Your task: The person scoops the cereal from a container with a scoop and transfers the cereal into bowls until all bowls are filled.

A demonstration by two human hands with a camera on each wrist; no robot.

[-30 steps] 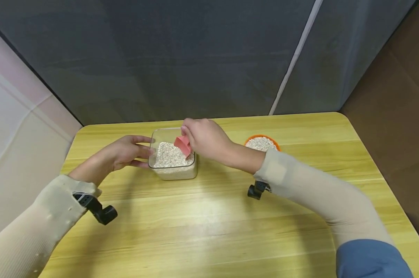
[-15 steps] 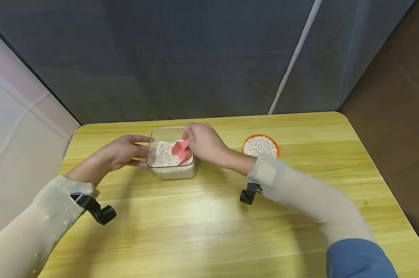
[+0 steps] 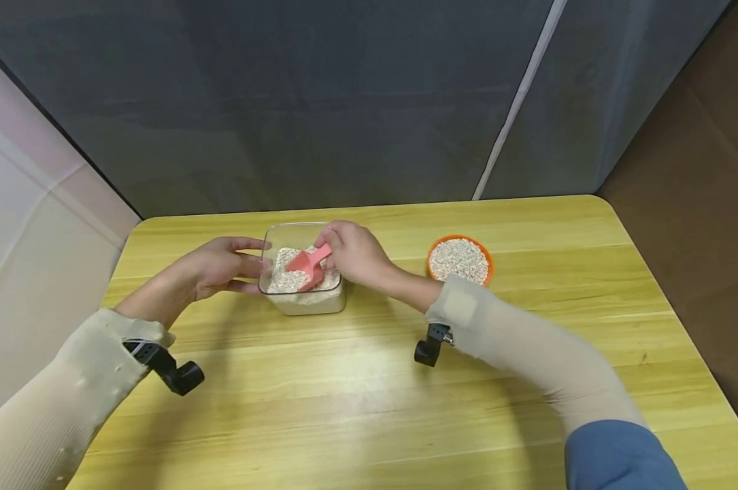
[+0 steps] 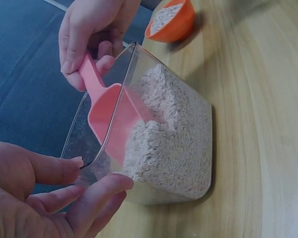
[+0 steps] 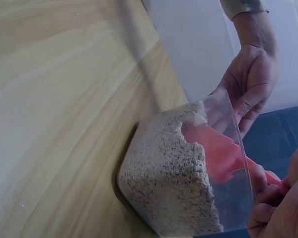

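A clear square container (image 3: 304, 305) (image 4: 193, 144) (image 5: 154, 198) of pale oat-like flakes stands on the yellow wooden table (image 3: 369, 408). My right hand (image 3: 355, 255) (image 4: 89, 37) pinches the handle of a pink scoop (image 3: 306, 264) (image 4: 107, 116) (image 5: 216, 151), whose bowl is dug into the flakes. My left hand (image 3: 218, 267) (image 4: 44, 198) (image 5: 251, 91) touches the container's left wall with thumb and fingers spread against it.
An orange bowl (image 3: 459, 258) (image 4: 171, 22) filled with the same flakes sits to the right of the container. A dark curtain hangs behind the table's far edge. Bare table surface lies in front of the container.
My right hand has lowered and tipped the scoop leftward, pushing its bowl into the flakes. The left hand has stayed against the container.
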